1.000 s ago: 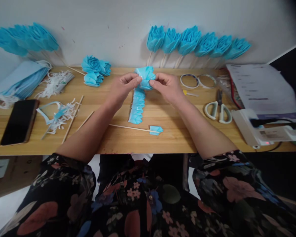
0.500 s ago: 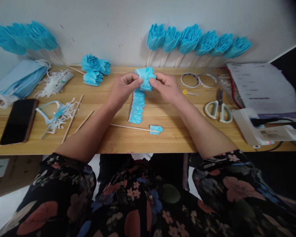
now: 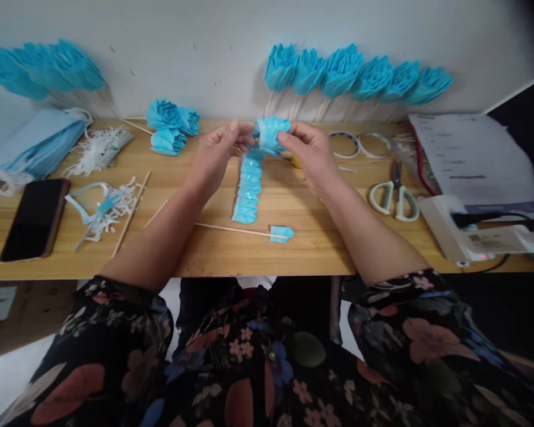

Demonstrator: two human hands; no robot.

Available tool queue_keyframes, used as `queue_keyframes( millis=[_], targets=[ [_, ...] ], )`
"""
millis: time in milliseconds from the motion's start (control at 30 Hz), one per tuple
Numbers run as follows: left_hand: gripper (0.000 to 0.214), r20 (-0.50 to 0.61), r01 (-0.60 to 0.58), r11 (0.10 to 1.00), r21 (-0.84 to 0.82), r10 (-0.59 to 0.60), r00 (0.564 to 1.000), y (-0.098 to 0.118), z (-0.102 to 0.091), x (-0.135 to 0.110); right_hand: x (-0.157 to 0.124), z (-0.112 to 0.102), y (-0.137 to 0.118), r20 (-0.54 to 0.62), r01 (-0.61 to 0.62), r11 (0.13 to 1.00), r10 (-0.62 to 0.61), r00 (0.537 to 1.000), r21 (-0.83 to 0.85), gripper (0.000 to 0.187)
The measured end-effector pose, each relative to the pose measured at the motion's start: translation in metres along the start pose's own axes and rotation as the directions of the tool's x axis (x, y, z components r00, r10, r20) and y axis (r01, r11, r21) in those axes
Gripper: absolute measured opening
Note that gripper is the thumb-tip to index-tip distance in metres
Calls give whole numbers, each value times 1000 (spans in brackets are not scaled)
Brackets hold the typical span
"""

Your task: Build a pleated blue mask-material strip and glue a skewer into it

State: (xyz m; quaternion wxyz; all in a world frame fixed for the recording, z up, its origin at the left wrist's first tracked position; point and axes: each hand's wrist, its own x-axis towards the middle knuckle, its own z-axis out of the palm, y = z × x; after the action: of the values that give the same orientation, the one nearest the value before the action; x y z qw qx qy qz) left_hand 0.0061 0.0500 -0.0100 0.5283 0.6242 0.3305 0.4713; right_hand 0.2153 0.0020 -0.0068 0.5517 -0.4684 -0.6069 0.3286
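Observation:
Over the far middle of the wooden table (image 3: 293,249), my left hand (image 3: 216,154) and my right hand (image 3: 309,151) both pinch the top end of a folded blue paper strip (image 3: 249,190). The strip's upper part is bunched between my fingertips, and the rest trails toward me on the tabletop. Nearer me lies a thin wooden stick with a small blue folded piece on its end (image 3: 281,233).
Finished blue paper flowers on sticks (image 3: 356,74) lean on the wall; more flowers (image 3: 171,124) lie at left. Scissors (image 3: 394,196), tape rolls (image 3: 342,142), papers (image 3: 471,160) and a white device (image 3: 476,240) sit at right; a phone (image 3: 33,216), white scraps (image 3: 107,207) and loose sticks at left.
Both hands have lifted the strip's bunched end slightly up and away from me. My left fingers have loosened and spread somewhat.

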Motion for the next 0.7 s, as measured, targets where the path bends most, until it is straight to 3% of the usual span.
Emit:
queue_keyframes(
  millis=[133,300,500,600,700],
  targets=[
    [42,2,37,999,26,-37,999,-11,-7,4,4,-2,0,-31,-21,988,26,999,155,47],
    [39,137,189,980,-69,-178,974,-22,-8,5,2,-3,-14,-22,-75,971,82,996,228,53],
    [43,252,270,963,11,-264,931,-8,-6,-3,9,-16,-10,-74,-64,978,80,994,199,57],
    [35,313,279,955,98,-295,903,1,-2,-4,15,-22,-3,-14,-23,986,26,1000,166,57],
    [29,343,289,949,124,-314,885,13,1,1,16,-25,-6,-55,-30,972,44,998,233,54]
  ],
)
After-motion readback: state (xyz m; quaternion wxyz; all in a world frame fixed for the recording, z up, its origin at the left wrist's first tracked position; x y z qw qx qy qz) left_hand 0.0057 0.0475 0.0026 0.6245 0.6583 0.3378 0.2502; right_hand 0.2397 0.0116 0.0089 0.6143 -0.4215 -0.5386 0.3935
